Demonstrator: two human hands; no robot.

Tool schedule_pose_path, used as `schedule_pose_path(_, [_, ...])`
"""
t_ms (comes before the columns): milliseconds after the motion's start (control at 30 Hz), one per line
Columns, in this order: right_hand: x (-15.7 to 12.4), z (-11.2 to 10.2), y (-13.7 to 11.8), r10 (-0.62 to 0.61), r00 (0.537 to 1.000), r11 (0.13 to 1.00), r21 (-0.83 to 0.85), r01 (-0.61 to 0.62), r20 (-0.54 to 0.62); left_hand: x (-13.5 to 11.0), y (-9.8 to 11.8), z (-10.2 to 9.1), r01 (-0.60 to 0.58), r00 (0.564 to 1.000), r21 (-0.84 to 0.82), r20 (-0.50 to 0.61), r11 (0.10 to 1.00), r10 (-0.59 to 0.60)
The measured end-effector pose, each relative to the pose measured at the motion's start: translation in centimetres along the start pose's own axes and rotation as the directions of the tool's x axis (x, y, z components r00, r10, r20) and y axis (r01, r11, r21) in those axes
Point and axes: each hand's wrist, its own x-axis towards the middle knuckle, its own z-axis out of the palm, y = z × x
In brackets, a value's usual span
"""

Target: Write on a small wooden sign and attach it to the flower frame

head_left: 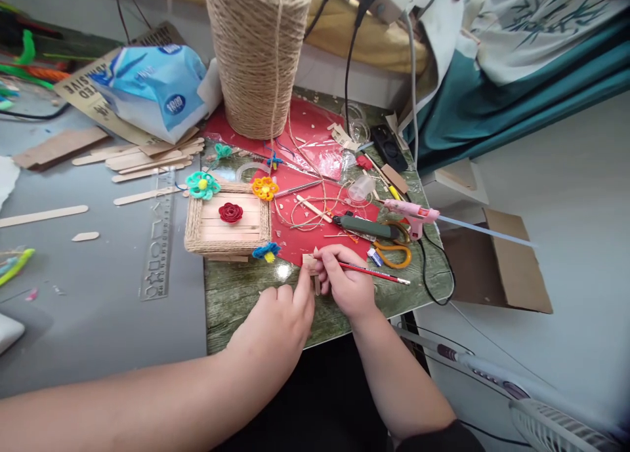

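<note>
So the piece that matters here is a little scrap of wood (309, 262), sitting near the front of the green table (241, 294), just off the edge of the red sheet (294, 247). The left hand (275, 317) comes in from below with its index finger stretched out and the tip on the scrap; the thumb's hidden, so I honestly can't tell if that's a pinch or just a finger pressing down. The right hand (350, 287) has thumb and fingers closed around a red pencil (377, 273), gripped close to the writing end. Big thing for me is the angle: the scrap lies just left of that grip, right where the pencil's front end is, and the pencil's long axis slants from there out to the right and a bit toward the person, eraser end well away. Both hands are super close, but it's the left that's clearly on the scrap. There's also a narrow strip (317, 285) poking out under the right fingers, can't tell if it's attached. The twine-edged box (209, 227) sits near, up and left, with the glue gun (412, 210) off to the right.
</note>
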Motion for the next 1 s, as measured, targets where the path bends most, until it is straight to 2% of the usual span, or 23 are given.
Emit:
schedule_pose_path(200, [-0.2,0.0,-0.1,0.006,1.000,1.000,0.018,-0.006,-0.002,0.0,0.2,0.4,0.014,1.000,-0.007,-0.002,1.000,-0.014])
schedule_pose_path(333, [-1.4,0.3,0.4,-0.113,0.985,0.993,0.023,0.117,-0.128,0.0,0.5,0.7,0.035,0.999,-0.006,0.013,0.999,-0.035])
schedule_pose_path(400, [-2.1,0.6,0.8,-0.161,0.976,0.986,0.022,0.166,-0.150,0.1,0.6,0.7,0.031,0.999,0.003,0.012,1.000,-0.031])
schedule_pose_path(567, [-2.0,1.0,0.6,-0.045,0.994,0.997,0.062,0.051,-0.098,0.1,0.4,0.2,0.005,0.999,0.059,0.051,0.998,-0.008])
schedule_pose_path(733, [-1.1,0.3,-0.3,-0.107,0.991,0.992,-0.079,0.101,-0.080,-0.1,0.5,0.2,0.007,0.998,0.026,0.068,1.000,-0.009])
schedule_pose_path(867, [-0.8,0.1,0.1,-0.035,0.998,0.998,0.051,0.038,-0.057,-0.1,0.6,0.6,0.017,0.999,0.011,0.051,1.000,-0.017])
schedule_pose_path(1000, [-0.6,0.3,0.7,0.000,0.998,0.996,0.094,0.005,-0.055,-0.1,0.6,0.9,0.003,0.999,0.038,0.052,0.999,-0.005])
